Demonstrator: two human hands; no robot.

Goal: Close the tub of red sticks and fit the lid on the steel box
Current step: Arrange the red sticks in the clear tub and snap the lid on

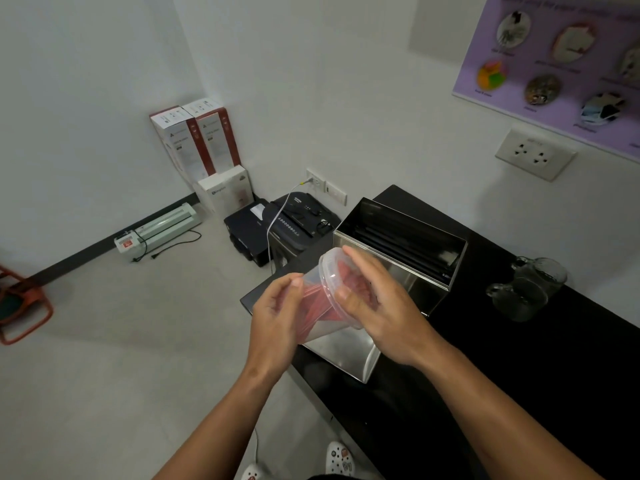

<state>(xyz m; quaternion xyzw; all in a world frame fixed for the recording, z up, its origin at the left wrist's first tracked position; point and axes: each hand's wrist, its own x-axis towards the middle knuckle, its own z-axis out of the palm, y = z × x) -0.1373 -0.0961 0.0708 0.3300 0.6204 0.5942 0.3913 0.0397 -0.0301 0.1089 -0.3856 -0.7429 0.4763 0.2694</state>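
Your left hand [277,313] grips the tub [322,299] at the counter's [519,358] near-left edge; right hand [374,306] presses its lid [329,271]; steel box [398,244] open beyond.

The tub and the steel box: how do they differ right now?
The tub is clear plastic, round, tilted in the air between the left hand and right hand; the steel box is opaque, rectangular, standing on the black counter. The tub has its lid at its mouth; the steel box is open.

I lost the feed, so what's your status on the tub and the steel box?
Left hand grips tub; right hand presses lid on. Steel box open, its lid on counter below the hands. Nothing blocking.
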